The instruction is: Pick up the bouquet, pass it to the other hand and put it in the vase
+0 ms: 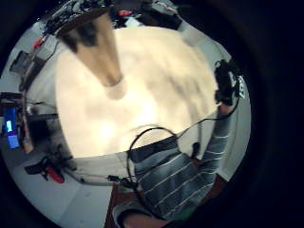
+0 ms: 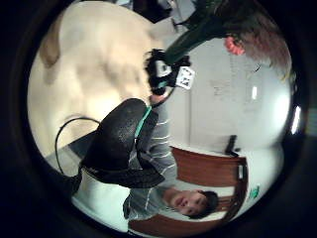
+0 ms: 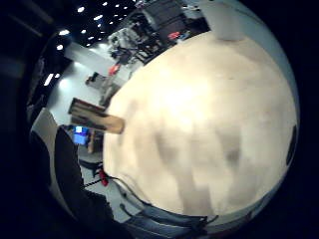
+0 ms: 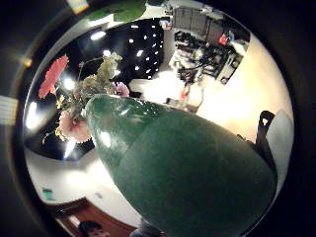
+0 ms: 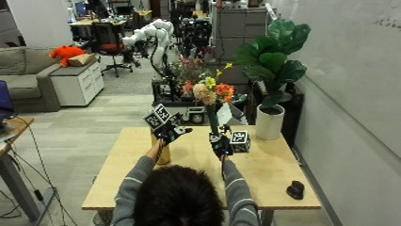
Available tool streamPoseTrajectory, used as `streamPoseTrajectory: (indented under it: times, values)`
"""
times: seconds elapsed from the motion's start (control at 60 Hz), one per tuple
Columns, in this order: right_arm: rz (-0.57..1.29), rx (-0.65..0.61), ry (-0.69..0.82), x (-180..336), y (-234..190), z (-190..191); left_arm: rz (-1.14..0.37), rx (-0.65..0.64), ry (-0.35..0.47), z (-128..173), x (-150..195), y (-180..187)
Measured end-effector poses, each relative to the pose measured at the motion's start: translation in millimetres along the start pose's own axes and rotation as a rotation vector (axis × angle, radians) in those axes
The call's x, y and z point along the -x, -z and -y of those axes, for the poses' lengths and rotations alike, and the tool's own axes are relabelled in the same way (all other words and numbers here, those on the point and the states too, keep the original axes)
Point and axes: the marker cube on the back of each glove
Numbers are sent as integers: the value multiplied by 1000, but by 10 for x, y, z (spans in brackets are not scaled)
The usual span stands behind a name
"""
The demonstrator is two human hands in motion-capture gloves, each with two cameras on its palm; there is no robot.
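At a wooden table (image 5: 269,165), the right hand (image 5: 220,146) grips the bouquet (image 5: 212,94) by its green wrap, stems upright, flowers high. The left hand (image 5: 170,133) hovers just beside it, fingers spread and empty, directly above the tan vase (image 5: 162,153), making it likely the nearer receiver.

You face a light wooden tabletop (image 5: 269,169) on a grey floor (image 5: 75,136). A white wall (image 5: 351,70) runs along your right. A potted plant (image 5: 274,61) stands beyond the tabletop; a grey sofa (image 5: 19,80) and white cabinet (image 5: 78,82) sit far left.
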Motion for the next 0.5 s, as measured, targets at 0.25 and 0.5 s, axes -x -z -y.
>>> streamPoseTrajectory:
  times: [0.25,0.5]
  values:
    - [16,-8,37,513,-547,-425,-402,-179,-125,383,-633,79]
    - [36,0,-125,269,-1048,-466,-714,-526,-44,473,-774,-3]
